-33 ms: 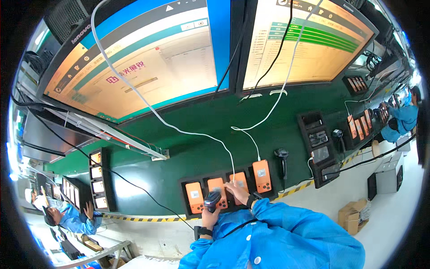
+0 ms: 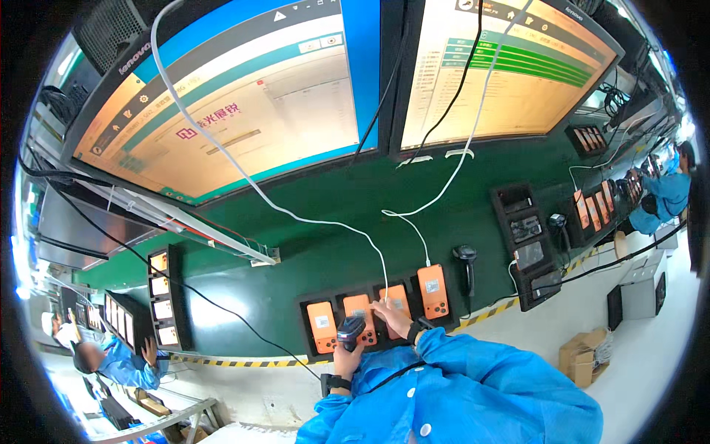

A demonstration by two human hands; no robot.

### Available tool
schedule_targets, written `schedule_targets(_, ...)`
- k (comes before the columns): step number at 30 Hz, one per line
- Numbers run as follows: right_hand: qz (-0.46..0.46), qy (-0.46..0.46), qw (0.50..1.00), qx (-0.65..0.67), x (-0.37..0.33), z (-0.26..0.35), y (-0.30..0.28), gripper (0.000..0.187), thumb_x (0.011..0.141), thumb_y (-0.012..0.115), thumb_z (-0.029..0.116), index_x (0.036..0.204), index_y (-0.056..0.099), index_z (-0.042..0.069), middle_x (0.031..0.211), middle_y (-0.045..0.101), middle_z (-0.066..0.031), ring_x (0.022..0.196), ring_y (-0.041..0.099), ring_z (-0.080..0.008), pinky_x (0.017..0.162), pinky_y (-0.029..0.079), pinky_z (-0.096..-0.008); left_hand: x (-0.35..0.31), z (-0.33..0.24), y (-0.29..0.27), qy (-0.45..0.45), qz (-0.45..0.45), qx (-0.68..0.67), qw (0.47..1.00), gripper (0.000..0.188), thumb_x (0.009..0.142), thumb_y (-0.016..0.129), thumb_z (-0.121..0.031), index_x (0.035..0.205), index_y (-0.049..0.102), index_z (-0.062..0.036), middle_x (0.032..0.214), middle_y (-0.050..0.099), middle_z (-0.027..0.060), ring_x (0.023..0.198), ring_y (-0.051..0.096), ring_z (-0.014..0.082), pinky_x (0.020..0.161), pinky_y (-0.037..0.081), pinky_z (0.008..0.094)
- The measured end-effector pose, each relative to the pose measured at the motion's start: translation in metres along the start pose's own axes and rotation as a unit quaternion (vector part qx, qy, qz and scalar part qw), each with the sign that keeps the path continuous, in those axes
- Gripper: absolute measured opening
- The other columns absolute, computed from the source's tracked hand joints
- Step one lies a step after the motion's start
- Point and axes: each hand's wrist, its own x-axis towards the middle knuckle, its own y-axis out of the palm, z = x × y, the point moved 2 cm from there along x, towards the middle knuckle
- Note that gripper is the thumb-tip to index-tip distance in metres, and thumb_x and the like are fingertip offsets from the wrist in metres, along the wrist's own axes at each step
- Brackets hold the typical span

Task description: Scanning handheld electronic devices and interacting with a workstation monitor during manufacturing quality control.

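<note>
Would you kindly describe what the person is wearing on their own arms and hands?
Both arms are covered by loose, bright blue work-coat sleeves with gathered cuffs. The left hand is bare, with a dark band around its wrist just above the cuff. The right hand is bare too, and its wrist also carries a dark strap, like a watch or wrist strap. A thin dark cord runs across the coat front.

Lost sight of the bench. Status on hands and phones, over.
Left hand grips black handheld scanner. Right hand flat on third orange phone, white cable plugged in. Four orange phones in black tray. Nothing obstructing.
</note>
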Motion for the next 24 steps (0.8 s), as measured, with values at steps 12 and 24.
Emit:
schedule_targets(12, -0.024, 0.037, 0.984, -0.174, -0.001, 0.043, 0.038, 0.053, 0.079, 0.062, 0.050, 0.092, 0.045, 0.002, 0.069, 0.046, -0.0029, 0.065, 0.046, -0.0126, 0.052, 0.035, -0.0295, 0.067, 0.056, -0.119, 0.018, -0.258, 0.033, 0.965, 0.032, 0.066, 0.069, -0.021, 0.084, 0.058, 0.0029, 0.073, 0.062, 0.0169, 0.066, 0.061, 0.0305, 0.062, 0.047, 0.0393)
schedule_targets(24, -0.141, -0.019, 0.900, -0.412, 0.010, 0.016, 0.051, 0.041, 0.065, 0.074, 0.031, 0.083, 0.050, 0.004, 0.078, 0.054, -0.0125, 0.074, 0.055, -0.0263, 0.064, 0.043, -0.0368, 0.091, 0.020, -0.128, 0.053, -0.353, 0.125, 0.926, 0.050, 0.059, 0.060, -0.003, 0.108, 0.051, 0.0016, 0.102, 0.058, 0.0184, 0.100, 0.053, 0.0353, 0.087, 0.042, 0.0417)
